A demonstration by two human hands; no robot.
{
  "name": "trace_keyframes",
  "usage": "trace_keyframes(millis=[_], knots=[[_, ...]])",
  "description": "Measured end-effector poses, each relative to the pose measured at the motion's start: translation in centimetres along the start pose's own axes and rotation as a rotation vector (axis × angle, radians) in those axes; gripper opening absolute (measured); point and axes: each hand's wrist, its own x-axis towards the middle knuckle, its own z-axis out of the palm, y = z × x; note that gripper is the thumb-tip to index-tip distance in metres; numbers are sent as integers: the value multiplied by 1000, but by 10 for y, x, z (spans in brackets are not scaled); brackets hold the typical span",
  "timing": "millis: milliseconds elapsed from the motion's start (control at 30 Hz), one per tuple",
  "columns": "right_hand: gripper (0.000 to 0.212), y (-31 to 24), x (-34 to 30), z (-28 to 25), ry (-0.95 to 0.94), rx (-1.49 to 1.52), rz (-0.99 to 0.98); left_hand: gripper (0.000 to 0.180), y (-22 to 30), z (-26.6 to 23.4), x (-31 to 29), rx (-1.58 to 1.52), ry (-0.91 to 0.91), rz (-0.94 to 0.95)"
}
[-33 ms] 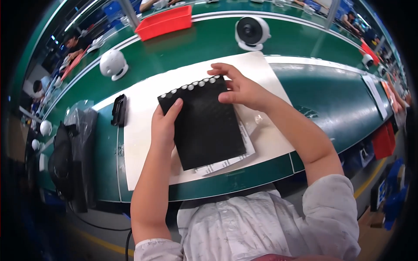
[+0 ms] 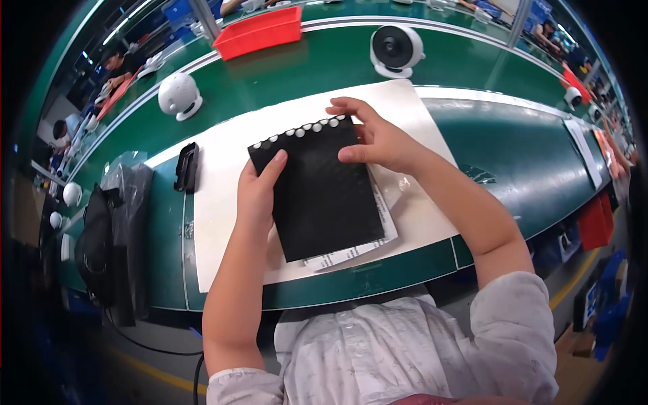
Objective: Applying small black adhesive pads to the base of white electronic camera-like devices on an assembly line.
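A flat black sheet (image 2: 327,196), with round white discs (image 2: 300,132) along its top edge, is tilted slightly in front of me. My left hand (image 2: 258,192) grips its left edge, thumb lying on the front face and fingers hidden behind. Around the upper right corner is my right hand (image 2: 378,140), its index finger above the corner and its thumb tip over the face, with a gap between them. Printed white paper (image 2: 351,254) sticks out below and to the right of the sheet. Underneath lies a pale mat (image 2: 226,223) on the green bench.
A black plastic part (image 2: 187,167) lies at the mat's left edge. Beyond the mat stand a white round-headed device (image 2: 179,94), a white camera-like device (image 2: 395,50) and a red tray (image 2: 258,32). Black items in clear plastic bags (image 2: 125,196) sit left. Other people work farther off.
The view has shifted very slightly. Both hands keep the same pose on and around the black sheet.
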Motion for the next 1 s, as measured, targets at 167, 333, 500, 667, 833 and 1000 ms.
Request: trace_keyframes(millis=[167, 333, 500, 667, 833, 1000], knots=[[49, 5, 5, 15, 80, 53, 76, 31, 4, -5, -5, -6, -19, -25], [34, 7, 6, 16, 146, 83, 99, 33, 5, 0, -7, -54, -69, 52], [20, 11, 7, 15, 147, 84, 119, 26, 3, -4, -5, -6, -45, 69], [14, 15, 8, 14, 123, 93, 123, 19, -2, -11, 0, 19, -14, 68], [10, 10, 8, 14, 109, 66, 160, 18, -5, -14, 2, 76, -1, 127], [14, 17, 12, 14, 113, 69, 137, 19, -1, -15, 2, 110, 2, 124]])
